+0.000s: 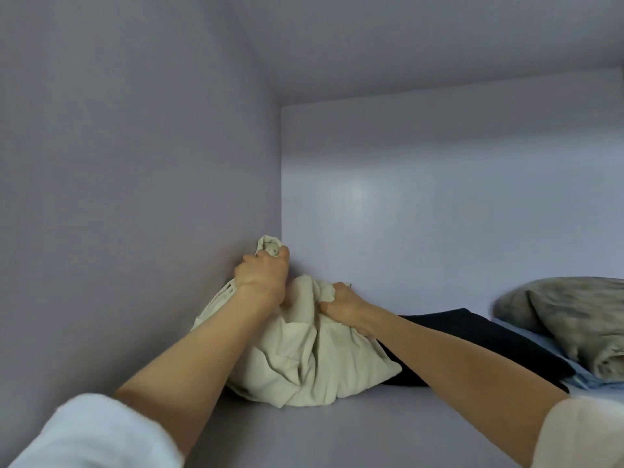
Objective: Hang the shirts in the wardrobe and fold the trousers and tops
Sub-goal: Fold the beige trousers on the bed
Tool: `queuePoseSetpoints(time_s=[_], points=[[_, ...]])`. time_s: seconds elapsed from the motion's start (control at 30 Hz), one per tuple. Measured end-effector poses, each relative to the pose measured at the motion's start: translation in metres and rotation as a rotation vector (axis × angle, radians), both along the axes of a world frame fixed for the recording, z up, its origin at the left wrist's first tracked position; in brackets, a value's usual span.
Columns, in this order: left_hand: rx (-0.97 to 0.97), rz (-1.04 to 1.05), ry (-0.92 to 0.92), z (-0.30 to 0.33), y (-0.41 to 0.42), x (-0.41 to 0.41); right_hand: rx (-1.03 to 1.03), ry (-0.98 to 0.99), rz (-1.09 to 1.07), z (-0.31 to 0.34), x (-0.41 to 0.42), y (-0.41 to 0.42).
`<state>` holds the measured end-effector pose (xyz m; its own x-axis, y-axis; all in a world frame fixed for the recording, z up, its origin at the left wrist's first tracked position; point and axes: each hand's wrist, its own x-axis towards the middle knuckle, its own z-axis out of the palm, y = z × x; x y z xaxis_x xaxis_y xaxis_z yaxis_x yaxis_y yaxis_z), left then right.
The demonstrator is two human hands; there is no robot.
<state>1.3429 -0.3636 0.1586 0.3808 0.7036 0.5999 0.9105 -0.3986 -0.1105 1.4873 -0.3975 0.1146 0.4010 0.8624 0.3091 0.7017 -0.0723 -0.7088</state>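
Both hands clutching crumpled cream cotton garment (304,359) in shelf corner: left hand (261,276) up top, right hand (341,304) mid-bundle. Risk: shoving in bunched, creases set; could disturb folded black fabric (472,336) alongside.

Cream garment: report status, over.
Both hands gripping cream garment: left hand high, right hand lower. Bunched in shelf corner. Black garment alongside, right.

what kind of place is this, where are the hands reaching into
Most likely a wardrobe or closet shelf compartment. Plain panels close it in at the side, back and top, clothes lie along the shelf, including a dark garment, and both hands grip a cream garment in the corner.
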Motion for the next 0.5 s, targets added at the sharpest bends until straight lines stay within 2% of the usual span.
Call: queuePoseSetpoints(time_s=[0.13, 0.37, 0.5], points=[[-0.113, -0.085, 0.022, -0.011, 0.012, 0.005, -0.186, -0.059, -0.068, -0.007, 0.018, -0.011], [-0.379, -0.241, -0.165, -0.029, 0.026, 0.005, -0.281, -0.191, -0.224, 0.005, 0.026, -0.038], [-0.307, -0.283, -0.136, -0.035, 0.026, 0.002, -0.248, -0.147, -0.195, 0.008, 0.027, -0.044]])
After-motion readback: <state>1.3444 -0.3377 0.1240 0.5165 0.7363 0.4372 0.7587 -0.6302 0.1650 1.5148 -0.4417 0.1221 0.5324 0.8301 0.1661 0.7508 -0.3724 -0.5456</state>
